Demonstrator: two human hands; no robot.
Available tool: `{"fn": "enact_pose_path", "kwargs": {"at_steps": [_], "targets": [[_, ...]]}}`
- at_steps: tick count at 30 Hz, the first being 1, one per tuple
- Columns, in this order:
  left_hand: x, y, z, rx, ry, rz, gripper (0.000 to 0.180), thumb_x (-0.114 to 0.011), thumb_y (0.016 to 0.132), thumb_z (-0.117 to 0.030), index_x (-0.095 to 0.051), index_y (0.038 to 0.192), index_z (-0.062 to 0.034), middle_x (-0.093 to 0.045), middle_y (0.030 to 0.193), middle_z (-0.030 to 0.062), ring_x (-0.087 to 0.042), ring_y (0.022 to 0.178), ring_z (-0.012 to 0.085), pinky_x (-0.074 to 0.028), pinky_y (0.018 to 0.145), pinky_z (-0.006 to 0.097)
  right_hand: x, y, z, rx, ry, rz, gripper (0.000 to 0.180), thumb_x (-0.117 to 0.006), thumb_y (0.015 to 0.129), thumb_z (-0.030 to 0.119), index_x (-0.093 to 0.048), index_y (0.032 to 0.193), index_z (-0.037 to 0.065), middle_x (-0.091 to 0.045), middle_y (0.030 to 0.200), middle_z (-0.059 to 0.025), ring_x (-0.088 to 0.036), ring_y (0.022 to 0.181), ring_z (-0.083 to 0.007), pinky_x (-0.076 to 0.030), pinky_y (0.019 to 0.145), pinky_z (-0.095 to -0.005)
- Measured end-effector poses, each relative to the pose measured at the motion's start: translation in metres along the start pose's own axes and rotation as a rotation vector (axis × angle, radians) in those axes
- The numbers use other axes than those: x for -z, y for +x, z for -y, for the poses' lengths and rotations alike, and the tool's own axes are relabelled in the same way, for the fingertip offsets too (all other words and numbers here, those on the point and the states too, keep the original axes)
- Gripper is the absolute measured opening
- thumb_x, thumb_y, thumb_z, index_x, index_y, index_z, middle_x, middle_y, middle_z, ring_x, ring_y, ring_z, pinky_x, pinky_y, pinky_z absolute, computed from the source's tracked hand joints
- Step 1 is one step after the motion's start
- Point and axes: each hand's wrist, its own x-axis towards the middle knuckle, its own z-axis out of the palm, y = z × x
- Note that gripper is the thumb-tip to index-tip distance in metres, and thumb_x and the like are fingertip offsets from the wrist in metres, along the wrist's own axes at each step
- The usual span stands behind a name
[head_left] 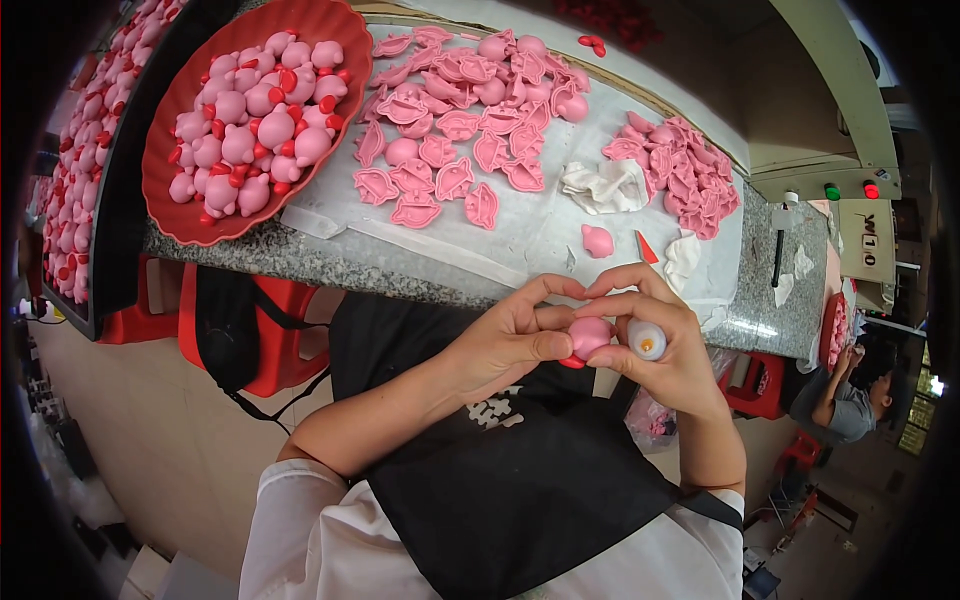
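Between the fingertips of both hands, in front of the table edge, is a small round pink toy part [590, 335] with a red piece [572, 361] at its underside. My left hand [495, 350] pinches it from the left with thumb and fingers. From the other side my right hand [680, 360] grips it too, while a small whitish bottle with a yellowish tip [647, 340] sits tucked in the same hand. Beyond the hands, one loose pink part [597, 241] and a red pointed scrap [646, 247] lie on the white sheet [420, 245].
A red scalloped basin [165, 200] of pink-and-red pieces stands at left. Pink half-shells [455, 125] spread over the sheet, with another pile [690, 175] at right. Crumpled white tissue [605, 187] lies between them. A machine with buttons [832, 192] overhangs the right; another person [850, 400] sits beyond.
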Motion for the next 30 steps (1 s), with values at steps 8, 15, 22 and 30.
{"fn": "enact_pose_path", "kwargs": {"at_steps": [8,15,22,30], "targets": [[-0.017,-0.006,-0.015,-0.160,0.472,-0.140,0.049,-0.064,0.069,-0.024,-0.037,0.104,-0.0047,-0.049,0.088,0.0059,-0.048,0.080,0.0119,-0.038,0.072,0.023,0.007,0.001,0.001,-0.345,0.573,-0.058,0.038,-0.063,0.068,0.024,-0.047,0.088,-0.004,-0.052,0.073,-0.0077,-0.049,0.054,-0.0067,-0.037,0.034,-0.0155],[-0.034,-0.005,-0.026,-0.286,1.231,-0.259,0.039,-0.073,0.059,-0.021,-0.045,0.079,-0.0045,-0.044,0.064,-0.0006,-0.041,0.055,0.0055,-0.034,0.051,0.019,-0.005,-0.003,-0.003,-0.402,0.801,-0.131,0.040,-0.062,0.069,0.027,-0.049,0.090,-0.005,-0.051,0.070,-0.0062,-0.043,0.049,-0.0056,-0.035,0.034,-0.0167],[-0.041,-0.006,-0.031,-0.392,1.313,-0.251,0.037,-0.074,0.057,-0.020,-0.047,0.077,-0.0040,-0.045,0.063,-0.0001,-0.042,0.055,0.0064,-0.035,0.051,0.019,-0.013,-0.008,-0.005,-0.271,0.774,-0.148,0.042,-0.062,0.069,0.029,-0.049,0.091,-0.005,-0.051,0.070,-0.0067,-0.039,0.049,-0.0055,-0.033,0.038,-0.0162],[-0.044,-0.004,-0.028,-0.449,1.309,-0.254,0.040,-0.075,0.055,-0.018,-0.048,0.082,-0.0041,-0.048,0.066,0.0017,-0.045,0.058,0.0082,-0.038,0.054,0.020,-0.018,-0.010,-0.013,-0.252,0.964,-0.168,0.034,-0.058,0.074,0.024,-0.050,0.091,-0.003,-0.051,0.072,-0.0059,-0.040,0.052,-0.0058,-0.034,0.039,-0.0186]]}}
